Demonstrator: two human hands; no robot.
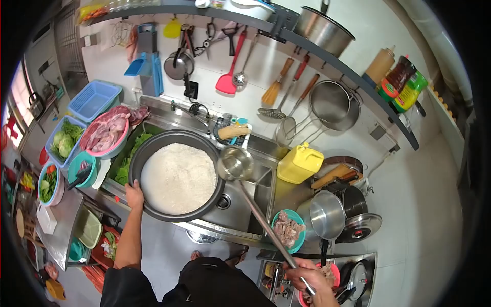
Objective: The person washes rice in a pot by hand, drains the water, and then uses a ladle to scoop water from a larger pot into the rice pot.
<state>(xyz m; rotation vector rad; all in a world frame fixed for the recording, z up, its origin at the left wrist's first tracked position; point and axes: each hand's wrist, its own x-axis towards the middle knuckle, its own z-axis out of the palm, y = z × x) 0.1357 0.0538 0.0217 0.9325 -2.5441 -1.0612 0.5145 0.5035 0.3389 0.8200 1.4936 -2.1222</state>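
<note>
A big dark round pot (137, 169) rests over the sink, filled with white rice (179, 179) in cloudy water. My left hand (134, 195) grips its rim at the lower left. My right hand (306, 276) is closed around the long metal handle of a ladle (235, 163). The ladle's bowl is beside the pot's right edge, above the steel sink (232, 207). Below the ladle's bowl, the sink drain is visible.
Left of the sink stand a pink basin of raw meat (106, 130), a blue basket (94, 100) and a teal bowl (82, 169). To the right are a yellow jug (300, 162), a green bowl of meat (288, 230) and a metal pot (327, 215). Utensils hang behind.
</note>
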